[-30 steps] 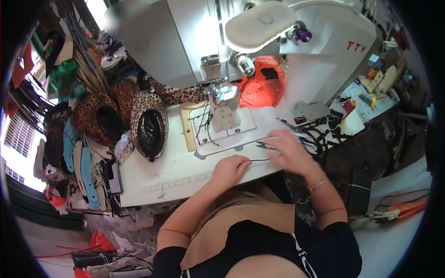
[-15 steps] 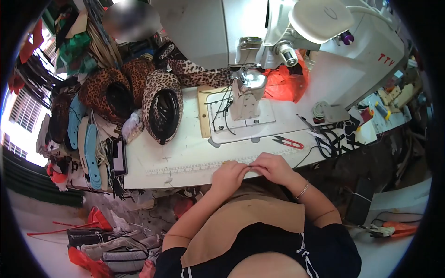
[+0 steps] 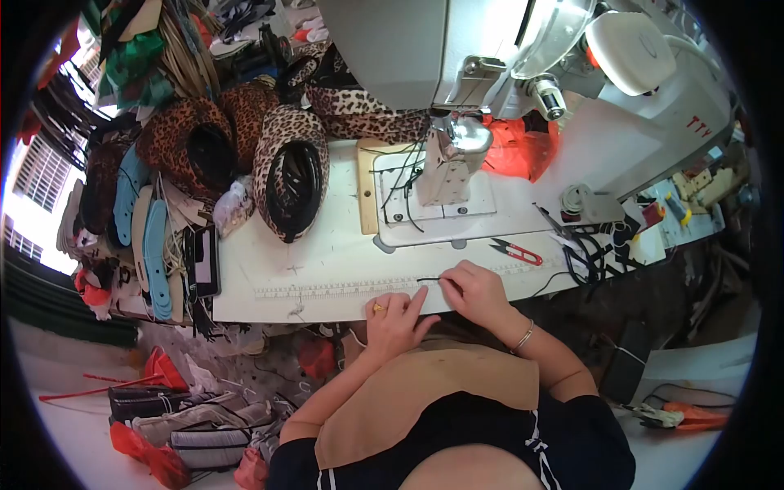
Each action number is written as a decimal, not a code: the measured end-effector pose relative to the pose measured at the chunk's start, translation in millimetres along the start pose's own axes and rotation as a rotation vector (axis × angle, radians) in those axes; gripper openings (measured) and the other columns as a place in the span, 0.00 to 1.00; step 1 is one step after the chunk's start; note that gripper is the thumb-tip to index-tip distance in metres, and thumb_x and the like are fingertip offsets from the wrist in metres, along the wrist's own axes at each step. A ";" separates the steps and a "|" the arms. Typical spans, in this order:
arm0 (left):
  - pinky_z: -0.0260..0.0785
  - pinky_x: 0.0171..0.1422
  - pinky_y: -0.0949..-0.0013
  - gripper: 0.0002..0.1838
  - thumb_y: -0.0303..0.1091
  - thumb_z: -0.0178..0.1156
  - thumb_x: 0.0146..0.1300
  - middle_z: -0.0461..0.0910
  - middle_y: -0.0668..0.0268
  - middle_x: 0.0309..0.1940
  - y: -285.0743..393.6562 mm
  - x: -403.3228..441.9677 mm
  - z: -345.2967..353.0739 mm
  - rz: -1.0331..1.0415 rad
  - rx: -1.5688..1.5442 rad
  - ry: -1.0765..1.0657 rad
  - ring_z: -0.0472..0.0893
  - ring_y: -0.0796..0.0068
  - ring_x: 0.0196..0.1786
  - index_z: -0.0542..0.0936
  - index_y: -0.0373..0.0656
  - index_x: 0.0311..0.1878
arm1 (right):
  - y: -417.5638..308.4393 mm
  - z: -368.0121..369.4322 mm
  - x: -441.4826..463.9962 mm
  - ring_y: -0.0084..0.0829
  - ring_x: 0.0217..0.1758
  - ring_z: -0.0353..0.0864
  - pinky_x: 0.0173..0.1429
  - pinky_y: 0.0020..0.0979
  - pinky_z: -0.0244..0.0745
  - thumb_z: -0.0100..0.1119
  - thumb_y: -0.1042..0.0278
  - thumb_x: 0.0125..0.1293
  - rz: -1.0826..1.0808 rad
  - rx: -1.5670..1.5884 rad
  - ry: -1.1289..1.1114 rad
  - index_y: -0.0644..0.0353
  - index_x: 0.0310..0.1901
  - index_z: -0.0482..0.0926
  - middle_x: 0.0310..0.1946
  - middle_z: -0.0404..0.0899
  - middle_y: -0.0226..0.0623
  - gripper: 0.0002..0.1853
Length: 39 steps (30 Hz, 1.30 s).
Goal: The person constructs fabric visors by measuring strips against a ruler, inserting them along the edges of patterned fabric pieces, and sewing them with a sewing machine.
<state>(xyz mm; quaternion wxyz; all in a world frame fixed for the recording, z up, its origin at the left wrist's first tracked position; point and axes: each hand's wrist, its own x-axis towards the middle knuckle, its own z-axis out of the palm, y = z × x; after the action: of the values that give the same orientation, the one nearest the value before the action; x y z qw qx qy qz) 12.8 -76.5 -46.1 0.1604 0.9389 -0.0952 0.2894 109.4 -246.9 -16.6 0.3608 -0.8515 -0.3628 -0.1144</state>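
Note:
A short, thin black cord [image 3: 428,279] sticks out leftward from the pinched fingers of my right hand [image 3: 478,292], above the table edge. My left hand [image 3: 394,324], with a ring on one finger, rests at the front edge; its thumb and fingers are apart and hold nothing. Between and behind the hands runs a printed ruler scale [image 3: 327,290] on the white tabletop [image 3: 245,265]. Red-handled thread snips [image 3: 518,251] lie just beyond my right hand. Whether the cord touches the table I cannot tell.
A sewing machine post [image 3: 451,167] stands behind the hands, under the machine head [image 3: 392,49]. Leopard-print shoe uppers [image 3: 291,175] are piled at the left, beside a phone [image 3: 204,261] and blue insoles [image 3: 155,261]. Black straps [image 3: 584,253] lie tangled at the right.
My hands were together at the table edge; now they are apart. The left has opened and moved down-left, while the right shows the black cord. The camera view has shifted slightly.

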 end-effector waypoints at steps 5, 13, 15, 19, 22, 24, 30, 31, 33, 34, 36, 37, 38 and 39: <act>0.56 0.47 0.60 0.40 0.56 0.69 0.46 0.65 0.69 0.32 2.7 2.2 -1.2 -0.008 0.099 -0.143 0.67 0.68 0.39 0.75 0.50 0.63 | -2.5 1.9 0.5 0.38 0.24 0.78 0.27 0.35 0.73 0.64 0.71 0.57 -0.003 -0.024 0.011 0.57 0.31 0.80 0.24 0.75 0.35 0.02; 0.55 0.46 0.60 0.43 0.56 0.69 0.45 0.65 0.67 0.33 4.6 8.8 -3.6 -0.021 0.147 -0.220 0.67 0.66 0.39 0.72 0.48 0.65 | 3.8 -9.2 3.3 0.35 0.24 0.78 0.30 0.31 0.74 0.65 0.72 0.56 0.109 0.095 -0.031 0.61 0.34 0.83 0.24 0.77 0.37 0.05; 0.55 0.47 0.59 0.43 0.56 0.69 0.45 0.66 0.66 0.34 5.4 9.8 -4.6 -0.027 0.140 -0.244 0.68 0.64 0.40 0.72 0.47 0.65 | 12.3 -19.4 0.9 0.33 0.25 0.79 0.31 0.29 0.74 0.65 0.73 0.55 0.237 0.214 -0.058 0.63 0.35 0.83 0.25 0.79 0.39 0.06; 0.56 0.48 0.57 0.42 0.55 0.69 0.47 0.67 0.63 0.35 5.6 10.9 -6.2 -0.034 0.133 -0.285 0.69 0.61 0.41 0.72 0.47 0.65 | 17.6 -27.1 -4.4 0.30 0.27 0.81 0.34 0.27 0.75 0.64 0.75 0.55 0.372 0.254 -0.086 0.65 0.34 0.83 0.27 0.80 0.40 0.05; 0.56 0.48 0.57 0.42 0.55 0.70 0.47 0.67 0.63 0.35 5.7 12.2 -7.4 -0.032 0.126 -0.295 0.69 0.61 0.41 0.72 0.47 0.65 | 18.0 -21.8 -5.3 0.31 0.26 0.81 0.33 0.27 0.75 0.63 0.76 0.54 0.303 0.161 -0.046 0.65 0.33 0.82 0.26 0.80 0.40 0.05; 0.56 0.48 0.57 0.42 0.55 0.70 0.46 0.67 0.63 0.35 5.1 13.3 -8.3 -0.031 0.125 -0.295 0.69 0.61 0.42 0.72 0.46 0.65 | 16.8 -19.7 -6.1 0.31 0.26 0.81 0.33 0.27 0.75 0.63 0.76 0.53 0.303 0.128 -0.031 0.65 0.32 0.81 0.25 0.79 0.40 0.04; 0.55 0.47 0.57 0.41 0.54 0.70 0.46 0.68 0.63 0.35 6.4 14.2 -9.5 -0.031 0.130 -0.292 0.69 0.61 0.42 0.73 0.46 0.64 | 18.8 -18.5 -9.4 0.32 0.25 0.80 0.32 0.29 0.75 0.63 0.77 0.52 0.312 0.137 0.026 0.65 0.31 0.81 0.24 0.78 0.39 0.04; 0.55 0.47 0.57 0.41 0.54 0.70 0.46 0.68 0.63 0.35 6.4 14.2 -9.4 -0.032 0.131 -0.294 0.69 0.61 0.42 0.73 0.46 0.64 | 18.8 -19.0 -9.1 0.32 0.25 0.80 0.31 0.29 0.75 0.63 0.77 0.52 0.301 0.124 0.020 0.65 0.31 0.81 0.24 0.78 0.39 0.04; 0.55 0.47 0.57 0.41 0.54 0.70 0.46 0.68 0.63 0.35 5.7 14.2 -9.6 -0.029 0.133 -0.293 0.69 0.61 0.41 0.73 0.46 0.64 | 18.6 -19.4 -8.3 0.32 0.25 0.80 0.31 0.29 0.75 0.63 0.78 0.52 0.280 0.101 0.011 0.65 0.31 0.81 0.24 0.78 0.40 0.04; 0.55 0.47 0.57 0.41 0.54 0.70 0.46 0.68 0.63 0.35 5.5 14.1 -9.6 -0.025 0.133 -0.289 0.69 0.61 0.41 0.73 0.46 0.64 | 18.3 -19.6 -8.4 0.32 0.25 0.80 0.31 0.29 0.75 0.63 0.78 0.52 0.281 0.101 0.006 0.65 0.30 0.80 0.24 0.78 0.40 0.04; 0.55 0.47 0.57 0.41 0.54 0.70 0.46 0.68 0.63 0.34 4.6 14.3 -9.0 -0.021 0.128 -0.283 0.69 0.61 0.41 0.73 0.46 0.64 | 18.0 -19.8 -7.7 0.33 0.25 0.80 0.31 0.29 0.75 0.63 0.78 0.52 0.281 0.100 -0.004 0.65 0.30 0.80 0.24 0.78 0.40 0.03; 0.55 0.47 0.57 0.41 0.54 0.70 0.46 0.68 0.63 0.34 4.1 14.0 -8.4 -0.021 0.123 -0.281 0.69 0.61 0.41 0.73 0.46 0.64 | 17.9 -20.0 -7.1 0.33 0.25 0.80 0.31 0.29 0.75 0.63 0.78 0.52 0.277 0.096 -0.007 0.64 0.30 0.80 0.24 0.78 0.40 0.03; 0.55 0.47 0.57 0.41 0.54 0.70 0.46 0.68 0.63 0.34 3.7 13.6 -8.0 -0.022 0.117 -0.280 0.69 0.61 0.41 0.73 0.46 0.64 | 17.8 -20.3 -6.8 0.33 0.25 0.80 0.31 0.29 0.75 0.63 0.78 0.52 0.273 0.091 -0.010 0.64 0.30 0.80 0.24 0.78 0.40 0.03; 0.55 0.47 0.57 0.41 0.54 0.70 0.46 0.68 0.63 0.34 3.7 13.5 -8.0 -0.022 0.116 -0.279 0.69 0.61 0.41 0.73 0.46 0.64 | 17.7 -20.5 -6.7 0.33 0.25 0.80 0.31 0.29 0.75 0.63 0.78 0.52 0.269 0.087 -0.013 0.64 0.30 0.80 0.24 0.78 0.40 0.03</act>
<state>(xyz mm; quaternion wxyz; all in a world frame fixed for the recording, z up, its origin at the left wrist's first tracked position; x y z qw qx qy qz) 18.6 -78.3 -31.2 0.0945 0.9786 -0.0892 0.1593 118.4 -273.2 -14.5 0.4070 -0.8769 -0.2521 -0.0436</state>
